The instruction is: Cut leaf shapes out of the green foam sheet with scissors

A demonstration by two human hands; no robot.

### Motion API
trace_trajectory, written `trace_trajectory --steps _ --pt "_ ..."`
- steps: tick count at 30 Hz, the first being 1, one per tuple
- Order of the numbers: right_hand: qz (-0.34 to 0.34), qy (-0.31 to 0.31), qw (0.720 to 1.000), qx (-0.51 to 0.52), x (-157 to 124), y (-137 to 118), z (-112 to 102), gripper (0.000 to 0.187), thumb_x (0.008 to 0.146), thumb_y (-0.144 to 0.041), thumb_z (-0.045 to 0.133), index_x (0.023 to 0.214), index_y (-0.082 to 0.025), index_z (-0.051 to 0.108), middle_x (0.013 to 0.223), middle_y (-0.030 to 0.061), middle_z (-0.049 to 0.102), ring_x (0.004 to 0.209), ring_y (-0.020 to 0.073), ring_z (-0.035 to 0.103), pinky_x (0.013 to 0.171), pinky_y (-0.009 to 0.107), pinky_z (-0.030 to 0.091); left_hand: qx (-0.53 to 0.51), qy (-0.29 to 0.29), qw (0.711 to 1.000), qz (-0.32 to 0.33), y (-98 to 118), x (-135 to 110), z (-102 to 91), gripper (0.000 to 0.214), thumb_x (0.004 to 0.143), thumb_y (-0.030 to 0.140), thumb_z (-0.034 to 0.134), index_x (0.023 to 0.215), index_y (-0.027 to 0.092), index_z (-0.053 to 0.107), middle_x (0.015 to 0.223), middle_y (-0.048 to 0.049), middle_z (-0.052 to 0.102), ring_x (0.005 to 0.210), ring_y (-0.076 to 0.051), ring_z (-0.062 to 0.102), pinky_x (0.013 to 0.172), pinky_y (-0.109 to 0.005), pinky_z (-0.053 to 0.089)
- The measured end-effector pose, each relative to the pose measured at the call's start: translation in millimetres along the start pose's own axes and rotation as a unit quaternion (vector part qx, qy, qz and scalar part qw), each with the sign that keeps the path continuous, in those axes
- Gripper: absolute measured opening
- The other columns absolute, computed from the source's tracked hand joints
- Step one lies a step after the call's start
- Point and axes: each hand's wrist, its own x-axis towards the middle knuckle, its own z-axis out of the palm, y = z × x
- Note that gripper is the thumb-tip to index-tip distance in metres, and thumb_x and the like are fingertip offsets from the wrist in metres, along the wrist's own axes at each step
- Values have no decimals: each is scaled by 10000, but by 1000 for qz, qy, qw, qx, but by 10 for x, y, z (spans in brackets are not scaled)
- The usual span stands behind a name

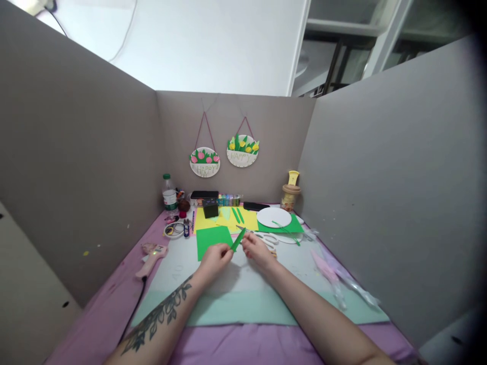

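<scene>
Green strip [238,240]: raised between the hands near the middle of the worktop [178,279], its narrow tip toward one o'clock, with twelve being away from the person.
Glue gun [152,258]: at nine o'clock from the left hand, well apart; best left there, with its cord clear of the forearm.
Green sheet [213,239]: at nine o'clock from the strip, its near edge partly hidden by the left hand; resting a wrist on it could crease it.
Left hand [216,258]: grip pinching the strip's lower end; light, steady pressure should hold it without bending.
Thin green pieces [238,215]: a pair at twelve o'clock from the strip, useful for comparing shape and width.
Right hand [256,249]: fingers curled close together just beside the strip's tip; I cannot tell whether this grip pinches it. Small fingertip movements along the edge would probably suit thin material best.
Scissors [263,234]: lying at one o'clock from the right hand; knuckles should stay clear of the blades.
</scene>
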Motion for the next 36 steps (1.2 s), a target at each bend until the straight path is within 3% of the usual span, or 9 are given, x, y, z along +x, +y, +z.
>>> trace_trajectory --steps 3,11,18,29,33,36 --pt "-8 -34 998 -60 -46 63 102 391 637 -508 718 721 -186 511 543 -72 421 460 74 341 452 225 246 -5 1 1000 5 11 -8 11 311 828 322 450 563 167 496 562 12 468 591 -131 427 583 -246 273" --pt "-18 11 996 -89 -61 95 148 331 625 -431 706 606 -183 488 508 -70 403 493 83 324 497 241 251 7 -8 1000 8 42 -23 39 308 829 313 433 571 159 500 567 16 482 590 -120 436 585 -241 280" --pt "-28 80 993 -83 -7 70 44 380 625 -467 701 552 -198 442 447 -69 403 449 82 318 464 244 222 2 -15 1000 10 22 0 23 262 798 261 440 591 151 557 586 11 536 606 -120 461 582 -238 278" --pt "-23 159 987 21 94 4 -131 462 566 -507 745 529 -211 391 414 -70 404 404 68 302 416 227 196 7 -14 1000 -7 -28 -3 29 208 757 210 446 643 157 611 653 -6 613 636 -138 514 596 -245 302" --pt "-24 213 975 50 149 -26 -259 481 531 -497 759 537 -217 368 434 -71 413 412 69 301 409 225 197 0 12 1000 -15 -37 8 17 231 795 252 441 670 159 611 670 -14 609 656 -148 526 610 -252 326" --pt "-34 204 978 9 137 6 -243 468 571 -499 742 525 -212 376 420 -77 383 419 71 295 424 228 211 -11 37 999 -11 -12 13 2 241 815 324 467 725 161 619 712 -21 616 675 -154 529 630 -257 354"
